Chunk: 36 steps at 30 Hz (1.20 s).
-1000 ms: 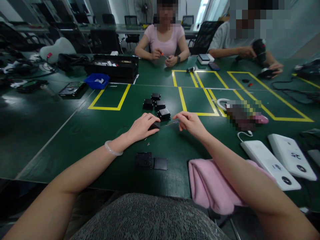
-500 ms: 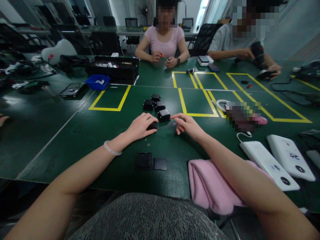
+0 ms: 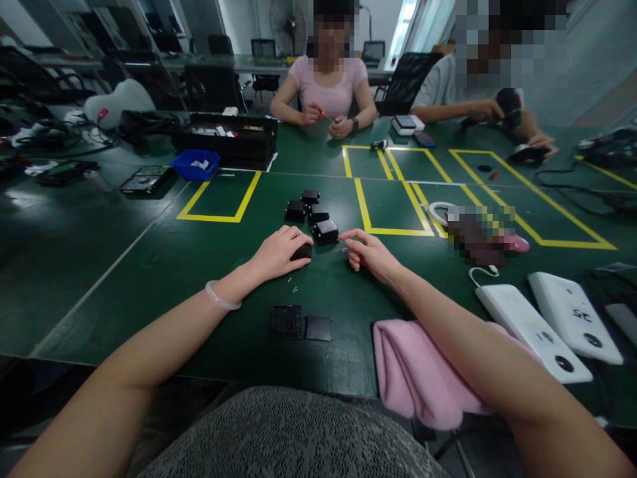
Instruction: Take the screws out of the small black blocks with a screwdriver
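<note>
My left hand (image 3: 283,251) is closed around a small black box (image 3: 302,251) on the green table, its fingers covering much of it. From my right hand (image 3: 369,254), a thin screwdriver (image 3: 328,251) points left toward that box. Thumb and fingers are pinched on its end, with the index finger stretched forward. Whether the tip touches the box is too fine to tell. Just beyond stand several similar black boxes (image 3: 326,231) in a cluster. Nearer me lie a few tiny screws (image 3: 294,289), an open black casing part (image 3: 285,322) and a flat black cover (image 3: 318,328).
A pink cloth (image 3: 418,372) hangs over the near edge under my right forearm. White power banks (image 3: 535,332) lie at the right. A blue bin (image 3: 196,164) and a black tray (image 3: 223,143) stand at the back left. Two people work across the table.
The view has shifted slightly. My right fingers are curled a little more around the screwdriver; my left hand stays on the black box.
</note>
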### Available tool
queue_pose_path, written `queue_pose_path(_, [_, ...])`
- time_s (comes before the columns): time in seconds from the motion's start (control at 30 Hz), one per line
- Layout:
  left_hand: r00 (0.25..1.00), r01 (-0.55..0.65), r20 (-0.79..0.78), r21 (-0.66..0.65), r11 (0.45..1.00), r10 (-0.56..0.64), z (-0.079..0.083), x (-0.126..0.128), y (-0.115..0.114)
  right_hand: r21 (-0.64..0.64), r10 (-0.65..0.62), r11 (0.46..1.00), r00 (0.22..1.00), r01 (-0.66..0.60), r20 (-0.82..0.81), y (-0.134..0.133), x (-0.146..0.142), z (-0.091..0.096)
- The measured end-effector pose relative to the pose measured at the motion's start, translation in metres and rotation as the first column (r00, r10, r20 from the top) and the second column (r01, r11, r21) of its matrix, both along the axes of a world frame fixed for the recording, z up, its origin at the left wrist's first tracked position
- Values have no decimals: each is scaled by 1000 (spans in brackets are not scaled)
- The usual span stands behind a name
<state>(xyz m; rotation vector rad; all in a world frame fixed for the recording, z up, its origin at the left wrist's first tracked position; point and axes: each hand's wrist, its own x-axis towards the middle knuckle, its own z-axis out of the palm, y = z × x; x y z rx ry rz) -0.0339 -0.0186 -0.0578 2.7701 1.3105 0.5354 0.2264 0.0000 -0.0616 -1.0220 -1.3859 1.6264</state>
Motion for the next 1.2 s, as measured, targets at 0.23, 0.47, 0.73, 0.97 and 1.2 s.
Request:
queue_pose_path(0.23, [1000, -2, -14, 10, 1000, 2, 2, 1, -1, 38, 33, 999, 999, -34, 27, 2, 1, -3])
queue_pose_path(0.47, [1000, -15, -17, 8, 1000, 15, 2, 1, -2, 22, 40, 999, 998, -41, 39, 2, 2, 0])
queue_pose_path(0.73, [999, -28, -25, 11, 1000, 28, 1, 2, -3, 47, 25, 999, 998, -28, 64, 3, 2, -2])
queue_pose_path(0.97, [999, -26, -28, 13, 1000, 27, 2, 2, -3, 28, 6, 1000, 997, -8, 73, 3, 1, -2])
queue_pose_path(1.2, [1000, -21, -19, 24, 1000, 21, 1, 2, -2, 55, -1, 998, 994, -5, 109, 4, -1, -5])
